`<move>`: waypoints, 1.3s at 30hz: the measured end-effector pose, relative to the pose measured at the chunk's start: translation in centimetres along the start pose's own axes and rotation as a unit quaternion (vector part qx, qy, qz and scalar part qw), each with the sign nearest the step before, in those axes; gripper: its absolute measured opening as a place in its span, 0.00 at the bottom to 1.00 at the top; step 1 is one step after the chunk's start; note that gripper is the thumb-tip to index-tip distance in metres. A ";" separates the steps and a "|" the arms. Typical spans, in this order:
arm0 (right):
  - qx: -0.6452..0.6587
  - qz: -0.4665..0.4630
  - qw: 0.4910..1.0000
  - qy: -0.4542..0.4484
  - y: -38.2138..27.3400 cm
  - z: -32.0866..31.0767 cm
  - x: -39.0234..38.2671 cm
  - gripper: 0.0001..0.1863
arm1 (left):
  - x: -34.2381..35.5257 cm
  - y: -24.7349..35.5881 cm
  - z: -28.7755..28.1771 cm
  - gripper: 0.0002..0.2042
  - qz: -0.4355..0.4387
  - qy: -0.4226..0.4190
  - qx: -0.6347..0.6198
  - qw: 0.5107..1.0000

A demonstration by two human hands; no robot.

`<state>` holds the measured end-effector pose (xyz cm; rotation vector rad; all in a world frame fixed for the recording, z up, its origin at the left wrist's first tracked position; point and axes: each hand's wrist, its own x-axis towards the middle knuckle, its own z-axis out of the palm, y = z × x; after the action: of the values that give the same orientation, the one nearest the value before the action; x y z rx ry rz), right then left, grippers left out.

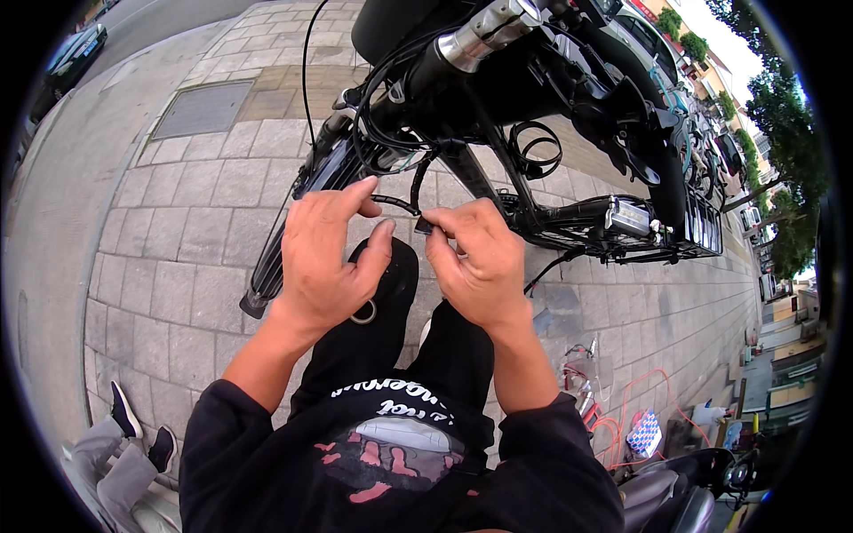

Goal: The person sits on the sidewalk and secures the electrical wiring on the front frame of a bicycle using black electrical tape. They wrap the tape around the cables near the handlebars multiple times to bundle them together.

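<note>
Hands apart, both in front of the bike (458, 169), seen from where I'm standing. Right hand (480, 258): thumb and index pinched on a small black piece (424, 226), other fingers curled in. Piece sits just below the frame, above the gap between the person's knees, right where the black cable (395, 202) ends up. Left hand (324, 253): thumb and fingers parted, nothing clamped between them; fingertips right by the cable's left stretch, can't tell if touching. More cables drop from the handlebar area above. Coiled black cable (536, 149) hangs further right on the frame; rear rack (706, 226) beyond it. Pale ring (364, 311) by the left wrist, can't tell what it's fixed to. Orange cord (613, 431) loops on the paving (178, 293), person's right. Bystander's shoes (124, 409) at lower left.
</note>
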<state>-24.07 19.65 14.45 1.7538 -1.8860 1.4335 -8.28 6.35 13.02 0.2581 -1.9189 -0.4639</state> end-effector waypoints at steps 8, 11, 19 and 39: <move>0.282 0.180 0.942 0.021 4.4 0.1 3.9 0.09 | 3.9 -2.9 2.8 0.10 -0.115 -0.051 0.001 0.992; 0.328 0.164 0.930 -0.014 5.2 0.9 4.4 0.10 | 4.0 -3.2 3.4 0.11 -0.156 -0.093 -0.002 0.983; 0.274 0.130 0.953 -0.021 7.2 2.5 4.4 0.09 | 5.4 -3.7 3.6 0.15 -0.318 -0.156 -0.134 0.925; 0.129 0.004 0.991 -0.029 7.7 2.3 3.5 0.11 | 6.0 -3.3 3.2 0.07 -0.094 -0.150 0.069 0.982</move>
<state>-30.57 14.37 11.84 1.9214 -1.8046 1.7137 -13.72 1.69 15.58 0.4852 -2.2374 -0.5180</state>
